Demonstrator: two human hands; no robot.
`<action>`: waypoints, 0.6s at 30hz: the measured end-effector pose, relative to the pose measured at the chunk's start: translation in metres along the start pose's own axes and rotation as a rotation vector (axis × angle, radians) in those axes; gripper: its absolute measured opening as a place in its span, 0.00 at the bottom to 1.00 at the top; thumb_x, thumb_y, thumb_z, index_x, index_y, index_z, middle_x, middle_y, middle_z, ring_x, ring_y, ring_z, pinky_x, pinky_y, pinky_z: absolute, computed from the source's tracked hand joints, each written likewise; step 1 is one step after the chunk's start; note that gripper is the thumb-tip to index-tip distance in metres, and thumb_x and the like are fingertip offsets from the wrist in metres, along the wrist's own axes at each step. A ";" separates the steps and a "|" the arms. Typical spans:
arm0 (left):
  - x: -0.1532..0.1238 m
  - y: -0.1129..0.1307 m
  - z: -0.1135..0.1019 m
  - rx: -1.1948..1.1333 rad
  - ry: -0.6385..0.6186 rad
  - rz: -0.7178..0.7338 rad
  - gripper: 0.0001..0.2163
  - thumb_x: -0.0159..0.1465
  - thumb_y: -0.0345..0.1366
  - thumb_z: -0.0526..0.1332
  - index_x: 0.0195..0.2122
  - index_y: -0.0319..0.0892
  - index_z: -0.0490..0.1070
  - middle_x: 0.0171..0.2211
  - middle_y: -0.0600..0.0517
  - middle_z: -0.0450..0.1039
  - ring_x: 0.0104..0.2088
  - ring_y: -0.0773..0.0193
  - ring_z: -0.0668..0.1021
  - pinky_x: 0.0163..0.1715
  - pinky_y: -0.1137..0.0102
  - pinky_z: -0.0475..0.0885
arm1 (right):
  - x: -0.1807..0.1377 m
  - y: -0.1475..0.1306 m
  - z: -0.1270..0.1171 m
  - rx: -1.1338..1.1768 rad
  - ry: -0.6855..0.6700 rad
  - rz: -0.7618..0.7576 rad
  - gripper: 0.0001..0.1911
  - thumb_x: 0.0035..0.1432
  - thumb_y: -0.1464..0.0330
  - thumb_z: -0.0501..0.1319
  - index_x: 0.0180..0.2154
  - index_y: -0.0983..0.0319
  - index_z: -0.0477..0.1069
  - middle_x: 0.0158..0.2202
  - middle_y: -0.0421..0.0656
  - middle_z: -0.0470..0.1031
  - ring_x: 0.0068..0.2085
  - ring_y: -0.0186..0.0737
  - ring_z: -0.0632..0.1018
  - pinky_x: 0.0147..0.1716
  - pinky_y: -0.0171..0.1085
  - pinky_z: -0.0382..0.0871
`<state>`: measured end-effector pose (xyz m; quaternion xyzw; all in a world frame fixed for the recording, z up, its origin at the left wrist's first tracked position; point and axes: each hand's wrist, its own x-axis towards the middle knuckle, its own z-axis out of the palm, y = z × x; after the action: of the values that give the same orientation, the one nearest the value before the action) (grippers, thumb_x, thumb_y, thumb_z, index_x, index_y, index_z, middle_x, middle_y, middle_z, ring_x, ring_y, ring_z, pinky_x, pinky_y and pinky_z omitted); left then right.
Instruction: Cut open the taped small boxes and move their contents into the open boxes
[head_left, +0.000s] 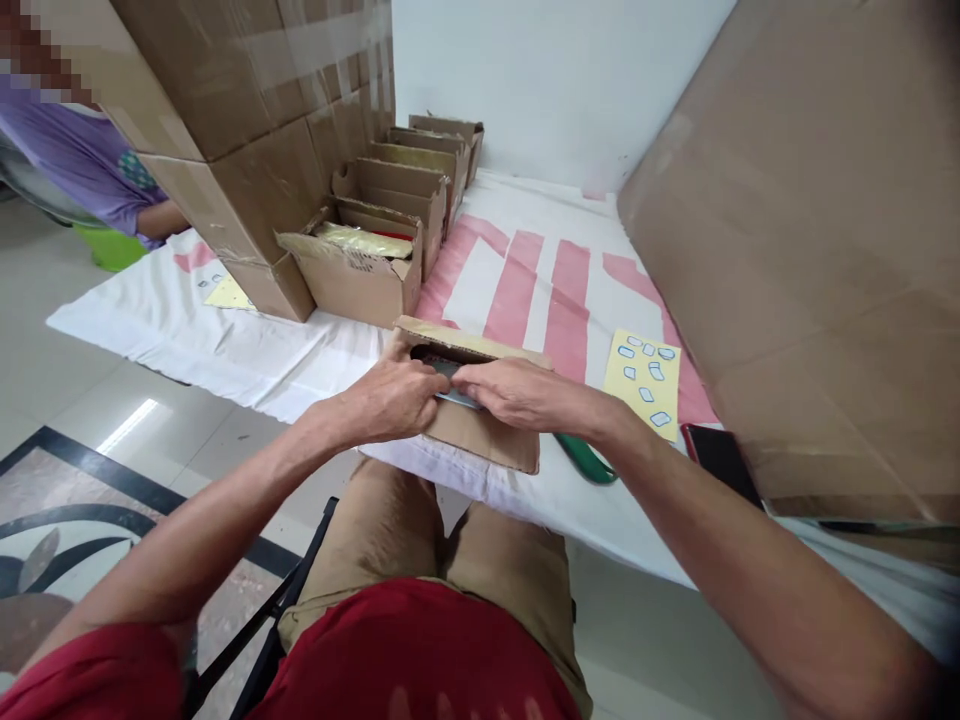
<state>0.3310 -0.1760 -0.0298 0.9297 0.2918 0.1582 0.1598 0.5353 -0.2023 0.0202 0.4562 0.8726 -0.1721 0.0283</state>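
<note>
A small open cardboard box (480, 440) lies on the white and pink cloth (525, 290) just in front of my knees. My left hand (394, 400) and my right hand (514, 393) meet over the box's near rim, fingers closed together on a thin dark grey flat item (450, 385) at the box's mouth. What the item is cannot be made out. The box's far flap (465, 342) stands open behind my fingers.
A row of open cardboard boxes (360, 270) runs back along the left, beside tall stacked cartons (247, 110). A large carton (810, 250) fills the right. A yellow sticker sheet (645, 380), a green object (589, 462) and a dark phone (720, 455) lie right of the box. Another person (90, 160) sits far left.
</note>
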 end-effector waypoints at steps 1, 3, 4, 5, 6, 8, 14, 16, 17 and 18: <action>-0.001 0.000 -0.002 0.033 0.005 0.017 0.10 0.58 0.29 0.57 0.27 0.47 0.76 0.26 0.51 0.74 0.33 0.54 0.78 0.68 0.39 0.57 | 0.004 -0.003 -0.004 -0.072 -0.082 0.027 0.18 0.67 0.78 0.52 0.43 0.60 0.80 0.41 0.45 0.85 0.39 0.43 0.82 0.34 0.38 0.64; -0.008 0.003 -0.007 0.071 0.067 0.018 0.09 0.58 0.29 0.59 0.23 0.48 0.73 0.24 0.52 0.71 0.35 0.53 0.77 0.72 0.35 0.45 | 0.003 -0.007 -0.009 -0.244 -0.162 0.084 0.16 0.64 0.79 0.54 0.36 0.60 0.79 0.34 0.46 0.84 0.32 0.43 0.80 0.29 0.39 0.57; -0.013 0.005 -0.011 0.075 0.116 -0.001 0.08 0.58 0.30 0.60 0.23 0.48 0.72 0.24 0.52 0.70 0.37 0.51 0.77 0.72 0.35 0.41 | 0.000 -0.007 -0.011 -0.311 -0.173 0.109 0.15 0.63 0.79 0.55 0.34 0.60 0.79 0.33 0.46 0.83 0.31 0.43 0.79 0.28 0.40 0.55; -0.018 0.005 -0.014 0.075 0.170 -0.029 0.08 0.58 0.31 0.62 0.23 0.48 0.73 0.24 0.51 0.70 0.40 0.50 0.76 0.73 0.35 0.39 | -0.006 -0.005 -0.011 -0.353 -0.178 0.128 0.14 0.62 0.79 0.56 0.33 0.60 0.79 0.32 0.47 0.83 0.31 0.44 0.79 0.28 0.40 0.54; -0.023 0.004 -0.017 0.074 0.222 -0.062 0.07 0.59 0.34 0.64 0.24 0.49 0.74 0.25 0.51 0.70 0.42 0.48 0.76 0.73 0.35 0.38 | -0.011 0.000 -0.012 -0.377 -0.180 0.147 0.13 0.62 0.78 0.57 0.32 0.60 0.78 0.31 0.47 0.82 0.31 0.45 0.79 0.27 0.40 0.54; -0.034 -0.002 -0.020 0.074 0.297 -0.133 0.07 0.58 0.43 0.69 0.27 0.48 0.77 0.29 0.49 0.71 0.44 0.45 0.76 0.72 0.34 0.38 | -0.021 0.012 -0.010 -0.393 -0.172 0.197 0.12 0.62 0.76 0.58 0.32 0.59 0.78 0.31 0.46 0.82 0.32 0.47 0.81 0.27 0.40 0.55; -0.059 -0.024 0.000 0.113 0.338 -0.261 0.24 0.62 0.58 0.65 0.49 0.44 0.79 0.48 0.40 0.76 0.49 0.42 0.76 0.61 0.40 0.63 | -0.008 0.025 0.003 -0.439 -0.188 0.244 0.06 0.61 0.72 0.63 0.33 0.61 0.80 0.33 0.50 0.84 0.34 0.51 0.83 0.26 0.40 0.59; -0.062 -0.025 0.009 0.118 0.363 -0.270 0.26 0.64 0.58 0.64 0.53 0.42 0.77 0.52 0.38 0.75 0.52 0.41 0.75 0.58 0.44 0.66 | 0.006 0.017 0.005 -0.482 -0.137 0.219 0.04 0.59 0.72 0.68 0.37 0.64 0.81 0.36 0.55 0.85 0.38 0.55 0.85 0.30 0.42 0.63; -0.064 -0.025 0.013 0.115 0.380 -0.273 0.27 0.64 0.57 0.64 0.55 0.41 0.76 0.54 0.37 0.75 0.53 0.40 0.75 0.58 0.45 0.67 | 0.013 0.014 0.006 -0.491 -0.115 0.185 0.10 0.57 0.72 0.69 0.43 0.66 0.81 0.39 0.57 0.85 0.41 0.57 0.85 0.33 0.43 0.65; -0.065 -0.024 0.017 0.109 0.400 -0.275 0.27 0.64 0.56 0.64 0.56 0.41 0.75 0.56 0.36 0.74 0.54 0.40 0.75 0.58 0.45 0.67 | 0.019 0.012 0.006 -0.478 -0.117 0.151 0.18 0.56 0.72 0.70 0.50 0.67 0.79 0.43 0.58 0.85 0.44 0.59 0.85 0.38 0.44 0.67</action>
<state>0.2750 -0.1996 -0.0676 0.8386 0.4495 0.3001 0.0684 0.5330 -0.1832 0.0070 0.4898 0.8488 0.0154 0.1986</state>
